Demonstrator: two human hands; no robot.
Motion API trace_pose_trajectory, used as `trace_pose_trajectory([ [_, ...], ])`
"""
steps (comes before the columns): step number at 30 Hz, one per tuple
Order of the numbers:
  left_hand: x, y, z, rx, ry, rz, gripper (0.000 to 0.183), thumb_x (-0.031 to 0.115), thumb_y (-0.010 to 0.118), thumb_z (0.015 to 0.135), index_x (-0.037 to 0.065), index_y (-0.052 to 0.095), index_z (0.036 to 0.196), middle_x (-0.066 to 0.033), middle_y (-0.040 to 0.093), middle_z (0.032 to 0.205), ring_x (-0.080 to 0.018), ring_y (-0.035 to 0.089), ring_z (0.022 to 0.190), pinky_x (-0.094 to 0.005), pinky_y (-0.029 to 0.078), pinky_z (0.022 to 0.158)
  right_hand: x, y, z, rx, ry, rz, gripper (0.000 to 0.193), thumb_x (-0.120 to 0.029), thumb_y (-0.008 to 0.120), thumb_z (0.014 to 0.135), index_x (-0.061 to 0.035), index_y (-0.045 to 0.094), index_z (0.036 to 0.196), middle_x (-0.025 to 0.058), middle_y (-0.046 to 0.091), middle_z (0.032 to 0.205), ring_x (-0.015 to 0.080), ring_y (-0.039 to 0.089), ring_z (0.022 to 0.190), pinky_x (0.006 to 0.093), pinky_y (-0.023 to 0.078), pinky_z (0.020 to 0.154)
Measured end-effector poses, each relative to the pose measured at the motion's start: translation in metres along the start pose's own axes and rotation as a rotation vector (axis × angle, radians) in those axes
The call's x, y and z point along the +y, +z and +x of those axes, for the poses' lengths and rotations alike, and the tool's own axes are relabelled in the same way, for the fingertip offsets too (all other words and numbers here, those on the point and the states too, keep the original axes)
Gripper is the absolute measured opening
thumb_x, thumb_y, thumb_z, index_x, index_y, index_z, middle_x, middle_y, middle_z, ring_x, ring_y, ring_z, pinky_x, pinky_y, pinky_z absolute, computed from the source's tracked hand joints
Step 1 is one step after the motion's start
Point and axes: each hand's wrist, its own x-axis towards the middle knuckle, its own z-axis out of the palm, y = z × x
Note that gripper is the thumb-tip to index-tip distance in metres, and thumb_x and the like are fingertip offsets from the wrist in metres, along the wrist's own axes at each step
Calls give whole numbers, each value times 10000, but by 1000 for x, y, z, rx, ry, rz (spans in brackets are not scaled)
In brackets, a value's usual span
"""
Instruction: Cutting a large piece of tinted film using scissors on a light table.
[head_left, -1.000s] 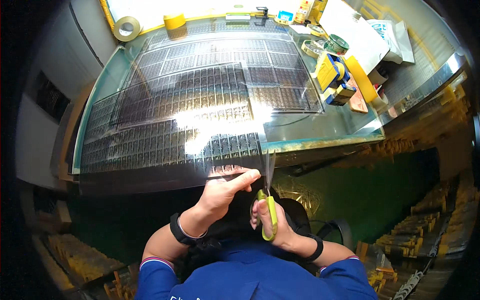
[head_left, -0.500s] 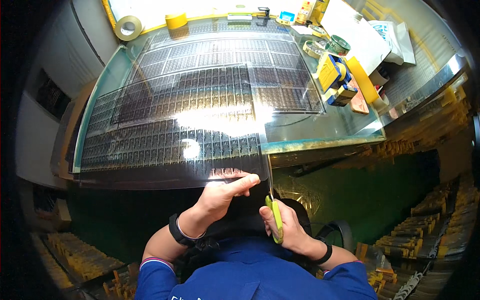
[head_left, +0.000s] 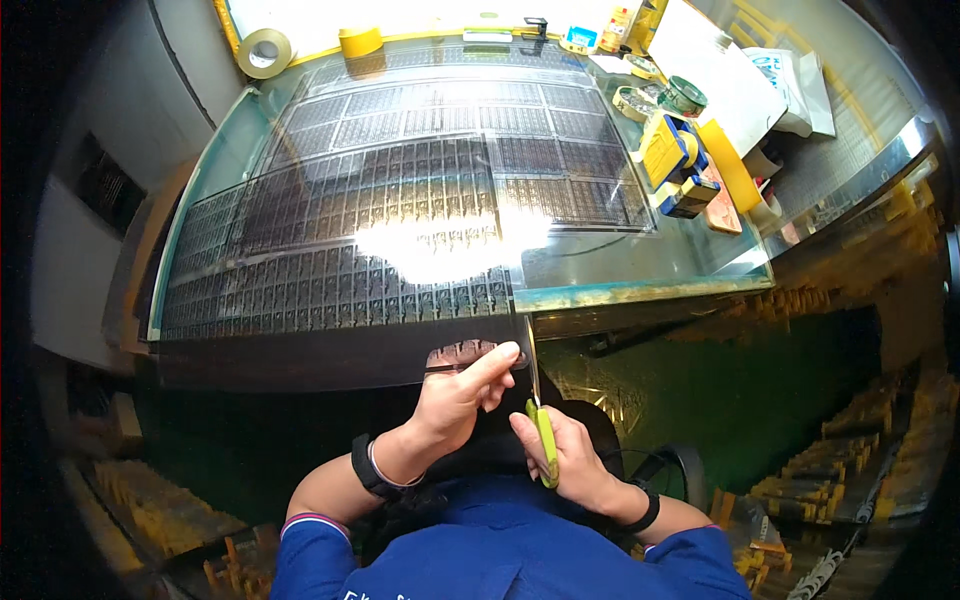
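Observation:
A large see-through film sheet (head_left: 330,290) with rows of dark printed patterns reaches from the table over its near edge. My left hand (head_left: 448,400) is closed on the sheet's near right corner, thumb on top and fingers showing through from below. In my right hand (head_left: 578,460) is a pair of scissors with green handles (head_left: 545,445). Its blades point away from me along the sheet's right edge, close beside my left thumb. Whether they touch the film, I cannot tell. Glare whitens the middle of the sheet.
More patterned film (head_left: 575,165) lies flat on the glass-topped table (head_left: 690,265). Tape rolls, one yellow (head_left: 360,41) and one pale (head_left: 264,54), stand along the back. A yellow and blue tape dispenser (head_left: 662,150) and a green tape roll (head_left: 683,96) sit at the right.
The scissors have turned slightly, and their handles look closer together. The sheet's near edge hangs a little lower, and more of my left fingers show through it. My view has shifted slightly.

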Motion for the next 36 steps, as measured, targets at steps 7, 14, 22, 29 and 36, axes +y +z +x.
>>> trace_pose_trajectory([
  [7, -5, 0, -7, -98, -75, 38, 157, 210, 621, 809, 54, 625, 793, 17, 532, 580, -44, 439, 459, -172, 318, 406, 5, 1, 6, 39, -60, 66, 352, -336, 501, 878, -27, 451, 716, 40, 478, 528, 104, 492, 465, 259, 390, 428],
  [14, 0, 3, -10, -149, -101, 26, 171, 227, 609, 818, 59, 624, 793, 22, 524, 573, -39, 419, 450, -171, 289, 391, 2, -5, 6, 52, -115, 1, 354, -326, 505, 878, -33, 426, 696, 40, 458, 524, 105, 445, 461, 269, 363, 429],
  [22, -2, -3, -8, -139, -122, 79, 194, 234, 628, 804, 43, 628, 772, 17, 527, 573, -40, 421, 452, -176, 301, 393, 2, -3, 4, 44, -73, -19, 329, -316, 504, 878, -23, 449, 738, 46, 467, 528, 107, 470, 459, 267, 385, 430],
  [29, -2, 1, -10, -176, -166, 73, 208, 282, 613, 814, 80, 615, 760, 32, 513, 571, -32, 400, 467, -177, 281, 406, -5, -1, -1, 58, -51, 38, 276, -288, 488, 885, -17, 499, 839, 8, 468, 572, 79, 474, 468, 231, 409, 432],
  [36, -1, 2, -10, -214, -129, 55, 213, 276, 613, 815, 65, 624, 785, 25, 517, 576, -32, 400, 467, -174, 282, 408, -9, -2, -3, 47, 6, 86, 278, -296, 487, 884, -23, 522, 919, -3, 465, 596, 69, 472, 496, 218, 409, 454],
])
